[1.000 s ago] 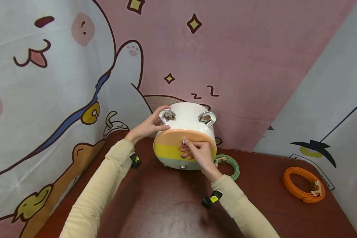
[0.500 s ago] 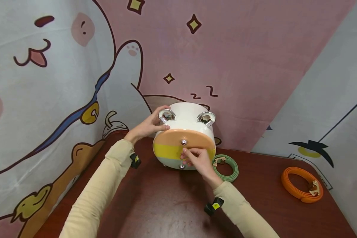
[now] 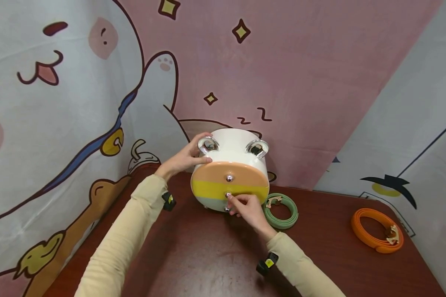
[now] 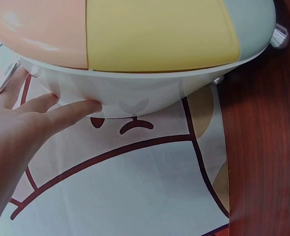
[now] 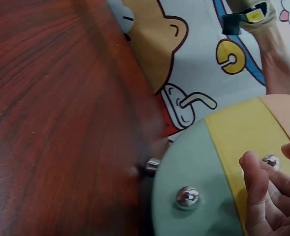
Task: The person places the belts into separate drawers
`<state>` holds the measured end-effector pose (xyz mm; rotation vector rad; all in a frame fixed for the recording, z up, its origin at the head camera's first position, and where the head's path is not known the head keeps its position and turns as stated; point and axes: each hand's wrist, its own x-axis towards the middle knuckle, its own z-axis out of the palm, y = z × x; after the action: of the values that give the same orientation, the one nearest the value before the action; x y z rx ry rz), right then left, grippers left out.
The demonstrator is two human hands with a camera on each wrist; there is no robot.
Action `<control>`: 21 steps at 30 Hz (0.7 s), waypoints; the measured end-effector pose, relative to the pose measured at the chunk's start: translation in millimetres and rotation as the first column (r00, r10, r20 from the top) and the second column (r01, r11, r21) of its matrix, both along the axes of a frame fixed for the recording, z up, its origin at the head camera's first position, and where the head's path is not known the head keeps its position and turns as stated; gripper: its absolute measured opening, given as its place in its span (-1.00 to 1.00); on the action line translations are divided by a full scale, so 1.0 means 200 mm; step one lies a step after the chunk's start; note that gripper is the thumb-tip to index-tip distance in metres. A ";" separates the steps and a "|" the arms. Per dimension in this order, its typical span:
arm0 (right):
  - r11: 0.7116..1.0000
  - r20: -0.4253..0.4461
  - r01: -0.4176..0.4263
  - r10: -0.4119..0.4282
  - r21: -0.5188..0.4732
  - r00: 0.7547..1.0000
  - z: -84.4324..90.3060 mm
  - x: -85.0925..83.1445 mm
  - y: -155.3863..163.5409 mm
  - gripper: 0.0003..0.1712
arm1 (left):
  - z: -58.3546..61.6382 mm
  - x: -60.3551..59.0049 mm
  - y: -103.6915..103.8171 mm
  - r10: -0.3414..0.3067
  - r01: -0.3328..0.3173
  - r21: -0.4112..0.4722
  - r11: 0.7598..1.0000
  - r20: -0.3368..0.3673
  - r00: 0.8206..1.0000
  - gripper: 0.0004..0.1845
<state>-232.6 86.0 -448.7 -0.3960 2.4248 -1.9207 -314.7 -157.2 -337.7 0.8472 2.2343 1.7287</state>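
Note:
A white oval drawer box (image 3: 234,142) stands against the back wall cloth, with two silver ear-shaped rings on top. Its front has an orange drawer (image 3: 212,169), a yellow drawer (image 3: 208,187) and a green drawer (image 4: 253,24), stacked and looking flush. Each carries a round silver knob. My left hand (image 3: 183,156) rests on the box's upper left side by the ear ring, fingers stretched along the white wall. My right hand (image 3: 247,208) is at the front, thumb and fingertips beside the yellow drawer's knob (image 5: 271,161), with fingers loosely bent. The green drawer's knob (image 5: 188,197) sits below them.
A rolled green belt (image 3: 288,218) with a buckle lies right of the box, close to my right wrist. Farther right, a rolled orange belt (image 3: 371,243) lies near the edge of the brown table (image 3: 208,264). Printed cloth hangs behind and at both sides.
My right hand has moved down the front from the orange drawer's knob, past the yellow one's, toward the green drawer. My left hand stays on the box.

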 end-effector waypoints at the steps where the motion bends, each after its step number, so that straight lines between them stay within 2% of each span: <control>1: 1.000 -0.005 -0.001 0.001 0.011 1.000 -0.01 0.00 0.00 -0.65 | 0.00 0.00 0.00 0.003 -0.003 -0.002 1.000 0.001 1.000 -0.16; 9: 0.999 0.001 0.009 -0.009 0.042 1.000 -0.04 0.00 -0.05 -0.66 | 0.00 0.00 0.00 -0.001 0.000 0.010 1.000 0.009 1.000 -0.14; 15: 0.999 0.030 0.038 -0.038 0.006 0.999 -0.05 -0.01 -0.07 -0.60 | 0.00 -0.01 0.00 -0.013 0.013 0.013 1.000 -0.005 1.000 -0.13; 21: 0.993 0.058 0.106 -0.103 -0.049 0.993 -0.05 -0.02 -0.10 -0.54 | -0.01 -0.02 -0.01 -0.017 0.017 0.009 1.000 -0.037 0.999 -0.12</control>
<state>-237.3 66.3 -458.3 -0.2183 2.4105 -2.0103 -318.8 -158.4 -340.0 0.9045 2.2369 1.7307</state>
